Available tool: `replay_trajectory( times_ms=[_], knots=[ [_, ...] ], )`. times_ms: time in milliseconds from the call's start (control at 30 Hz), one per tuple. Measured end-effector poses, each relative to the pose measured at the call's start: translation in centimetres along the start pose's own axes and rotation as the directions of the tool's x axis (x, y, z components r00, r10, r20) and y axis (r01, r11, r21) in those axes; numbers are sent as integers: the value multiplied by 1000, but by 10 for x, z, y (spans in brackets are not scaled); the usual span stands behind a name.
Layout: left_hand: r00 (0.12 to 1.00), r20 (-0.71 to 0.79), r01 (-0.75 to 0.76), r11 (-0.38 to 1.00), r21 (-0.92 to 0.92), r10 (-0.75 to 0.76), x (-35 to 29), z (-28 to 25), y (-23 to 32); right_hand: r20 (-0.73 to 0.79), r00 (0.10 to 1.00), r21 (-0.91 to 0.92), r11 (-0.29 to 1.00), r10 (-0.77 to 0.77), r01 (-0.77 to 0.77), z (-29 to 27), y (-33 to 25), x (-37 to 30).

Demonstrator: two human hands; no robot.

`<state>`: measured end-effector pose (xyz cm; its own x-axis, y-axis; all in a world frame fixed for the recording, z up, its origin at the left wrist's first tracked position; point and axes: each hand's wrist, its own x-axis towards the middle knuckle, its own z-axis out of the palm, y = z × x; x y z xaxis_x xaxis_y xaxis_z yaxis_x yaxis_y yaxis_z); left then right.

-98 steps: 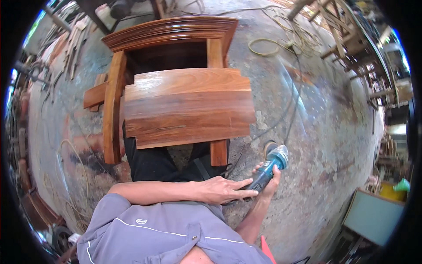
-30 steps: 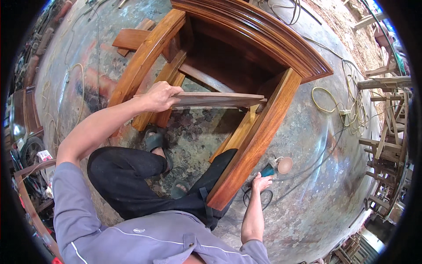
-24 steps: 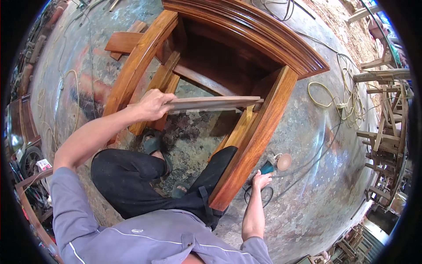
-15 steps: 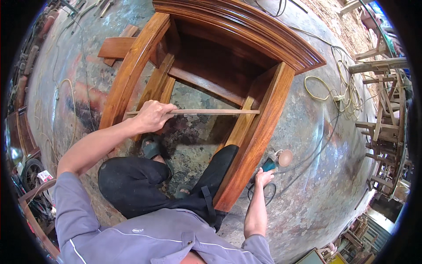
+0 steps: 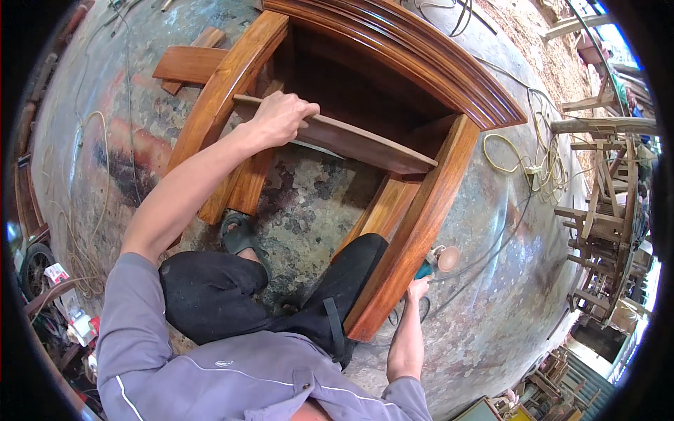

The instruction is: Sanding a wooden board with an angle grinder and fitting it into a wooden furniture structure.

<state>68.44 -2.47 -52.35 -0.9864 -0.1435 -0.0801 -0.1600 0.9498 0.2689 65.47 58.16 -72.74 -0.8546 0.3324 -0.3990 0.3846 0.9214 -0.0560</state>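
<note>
My left hand [image 5: 281,121] is wrapped round the upper edge of a thin brown board [image 5: 372,149]. The board spans the gap between the two side posts of a varnished wooden cabinet frame [image 5: 421,221], tilted so its broad face shows. A thick moulded top [image 5: 400,52] lies at the frame's far end. Outside the right post, low beside the floor, my right hand [image 5: 417,288] grips a teal angle grinder [image 5: 425,270] with a round tan disc [image 5: 446,259]. The post's edge partly hides the tool's body.
My legs [image 5: 217,281] are bent between the frame's sides. Loose wood pieces [image 5: 186,64] lie beyond the left post. A yellowish cord [image 5: 540,172] coils on the floor at right, near stacked wooden racks [image 5: 600,217]. A dark cable [image 5: 484,270] trails past the grinder.
My left hand has moved away from me and slightly right with the board, which now shows its broad face instead of its edge. The grinder sits slightly lower behind the post.
</note>
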Motion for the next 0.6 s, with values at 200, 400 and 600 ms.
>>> replay_trajectory(
  times_ms=[200,400,600],
  knots=[
    [981,-172,-78,996,48,85,8,5,-4,64,998,-42,999,-7,10,3,8,13],
    [937,-327,-124,992,31,127,4,15,3,-7,990,49,989,139,-138,-18,-10,-6],
    [889,-430,-116,985,126,160,-2,23,-2,-503,855,490,775,-122,399,-147,-132,-102]
  ],
)
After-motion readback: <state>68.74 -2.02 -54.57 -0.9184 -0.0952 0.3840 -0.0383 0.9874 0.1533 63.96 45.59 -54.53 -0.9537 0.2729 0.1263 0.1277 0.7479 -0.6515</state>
